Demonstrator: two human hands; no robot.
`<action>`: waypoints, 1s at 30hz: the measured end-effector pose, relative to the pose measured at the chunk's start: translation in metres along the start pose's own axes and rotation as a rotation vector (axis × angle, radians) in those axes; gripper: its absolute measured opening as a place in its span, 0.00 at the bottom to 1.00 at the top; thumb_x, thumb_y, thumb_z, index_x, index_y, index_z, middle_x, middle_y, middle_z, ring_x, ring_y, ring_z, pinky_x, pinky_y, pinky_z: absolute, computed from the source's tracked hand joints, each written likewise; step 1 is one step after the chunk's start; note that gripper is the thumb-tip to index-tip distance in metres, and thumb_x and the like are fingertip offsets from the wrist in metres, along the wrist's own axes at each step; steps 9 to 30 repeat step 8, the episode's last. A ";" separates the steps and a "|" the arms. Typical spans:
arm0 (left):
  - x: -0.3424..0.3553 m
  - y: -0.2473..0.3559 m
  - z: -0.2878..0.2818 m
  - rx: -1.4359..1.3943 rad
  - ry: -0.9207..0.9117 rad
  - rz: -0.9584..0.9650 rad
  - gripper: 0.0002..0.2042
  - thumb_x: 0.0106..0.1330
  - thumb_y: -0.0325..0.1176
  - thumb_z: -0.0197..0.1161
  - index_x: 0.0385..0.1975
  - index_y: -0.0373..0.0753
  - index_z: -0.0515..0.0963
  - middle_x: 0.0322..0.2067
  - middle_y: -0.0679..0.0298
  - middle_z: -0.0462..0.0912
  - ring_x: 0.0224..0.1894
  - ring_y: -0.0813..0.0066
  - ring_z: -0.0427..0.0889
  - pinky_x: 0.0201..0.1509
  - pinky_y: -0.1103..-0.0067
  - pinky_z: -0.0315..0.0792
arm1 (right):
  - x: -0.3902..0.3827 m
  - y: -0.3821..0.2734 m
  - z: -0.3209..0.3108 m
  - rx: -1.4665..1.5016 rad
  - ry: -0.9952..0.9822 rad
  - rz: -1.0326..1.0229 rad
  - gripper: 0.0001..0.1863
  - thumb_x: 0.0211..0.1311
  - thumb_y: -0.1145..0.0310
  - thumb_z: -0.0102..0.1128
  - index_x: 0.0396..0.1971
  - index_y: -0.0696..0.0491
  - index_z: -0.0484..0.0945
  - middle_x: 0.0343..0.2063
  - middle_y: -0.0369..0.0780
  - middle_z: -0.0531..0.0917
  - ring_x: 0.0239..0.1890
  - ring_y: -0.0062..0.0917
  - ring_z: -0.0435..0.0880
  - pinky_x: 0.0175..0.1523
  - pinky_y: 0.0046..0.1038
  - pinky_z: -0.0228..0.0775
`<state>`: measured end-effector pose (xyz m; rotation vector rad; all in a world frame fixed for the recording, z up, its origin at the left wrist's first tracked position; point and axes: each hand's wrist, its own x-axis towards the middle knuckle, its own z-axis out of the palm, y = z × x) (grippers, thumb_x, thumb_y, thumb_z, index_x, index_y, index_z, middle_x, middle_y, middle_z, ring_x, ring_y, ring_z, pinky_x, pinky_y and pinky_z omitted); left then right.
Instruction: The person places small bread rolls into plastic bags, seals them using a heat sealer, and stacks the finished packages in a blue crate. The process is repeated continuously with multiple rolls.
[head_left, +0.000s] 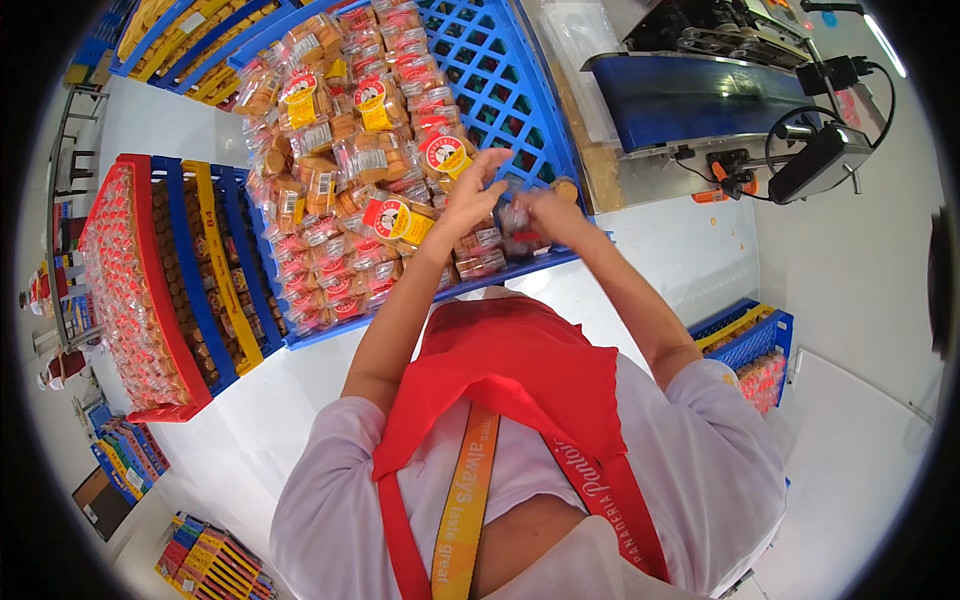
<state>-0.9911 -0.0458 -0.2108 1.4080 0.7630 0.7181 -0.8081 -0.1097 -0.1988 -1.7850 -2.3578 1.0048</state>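
Observation:
In front of me a blue plastic crate (510, 60) holds rows of clear packets of round brown biscuits (370, 160), many with red and yellow labels. My left hand (470, 200) is over the packets near the crate's right side, its fingers apart and nothing visibly held. Close beside it, my right hand (558, 217) reaches down at the crate's near right corner, smeared by motion. Under its fingers lies a clear packet (522, 235) with red print; whether they grip it cannot be made out. A brown round end of another packet (565, 188) shows just beyond that hand.
At the left stand stacked crates, a red crate (175, 360) among them, filled with packets. More full crates (200, 40) are at the far left. A machine with a blue conveyor belt (710, 100) stands at the far right, with a black device (820, 165) on an arm.

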 end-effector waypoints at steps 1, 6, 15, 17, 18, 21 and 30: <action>0.004 -0.002 0.002 0.008 -0.046 -0.009 0.18 0.64 0.24 0.57 0.54 0.36 0.70 0.53 0.62 0.72 0.60 0.70 0.69 0.64 0.75 0.61 | -0.005 0.002 0.025 -0.021 -0.152 0.030 0.20 0.51 0.73 0.63 0.47 0.50 0.73 0.37 0.49 0.82 0.43 0.45 0.80 0.47 0.41 0.71; 0.002 -0.043 0.034 0.634 -0.362 -0.276 0.22 0.69 0.44 0.52 0.58 0.38 0.68 0.61 0.53 0.67 0.63 0.57 0.67 0.67 0.68 0.58 | -0.009 0.007 -0.039 -0.042 -0.059 0.133 0.22 0.54 0.63 0.63 0.48 0.56 0.76 0.43 0.50 0.81 0.45 0.47 0.79 0.49 0.41 0.72; -0.030 -0.038 0.064 0.892 -0.383 -0.172 0.26 0.69 0.48 0.52 0.62 0.41 0.65 0.64 0.50 0.64 0.63 0.52 0.66 0.68 0.67 0.56 | 0.002 0.006 -0.039 -0.258 0.165 0.391 0.19 0.57 0.60 0.63 0.48 0.51 0.77 0.46 0.49 0.80 0.46 0.45 0.80 0.50 0.41 0.72; -0.030 -0.038 0.064 0.892 -0.383 -0.172 0.26 0.69 0.48 0.52 0.62 0.41 0.65 0.64 0.50 0.64 0.63 0.52 0.66 0.68 0.67 0.56 | 0.002 0.006 -0.039 -0.258 0.165 0.391 0.19 0.57 0.60 0.63 0.48 0.51 0.77 0.46 0.49 0.80 0.46 0.45 0.80 0.50 0.41 0.72; -0.030 -0.038 0.064 0.892 -0.383 -0.172 0.26 0.69 0.48 0.52 0.62 0.41 0.65 0.64 0.50 0.64 0.63 0.52 0.66 0.68 0.67 0.56 | 0.002 0.006 -0.039 -0.258 0.165 0.391 0.19 0.57 0.60 0.63 0.48 0.51 0.77 0.46 0.49 0.80 0.46 0.45 0.80 0.50 0.41 0.72; -0.030 -0.038 0.064 0.892 -0.383 -0.172 0.26 0.69 0.48 0.52 0.62 0.41 0.65 0.64 0.50 0.64 0.63 0.52 0.66 0.68 0.67 0.56 | 0.002 0.006 -0.039 -0.258 0.165 0.391 0.19 0.57 0.60 0.63 0.48 0.51 0.77 0.46 0.49 0.80 0.46 0.45 0.80 0.50 0.41 0.72; -0.030 -0.038 0.064 0.892 -0.383 -0.172 0.26 0.69 0.48 0.52 0.62 0.41 0.65 0.64 0.50 0.64 0.63 0.52 0.66 0.68 0.67 0.56 | 0.002 0.006 -0.039 -0.258 0.165 0.391 0.19 0.57 0.60 0.63 0.48 0.51 0.77 0.46 0.49 0.80 0.46 0.45 0.80 0.50 0.41 0.72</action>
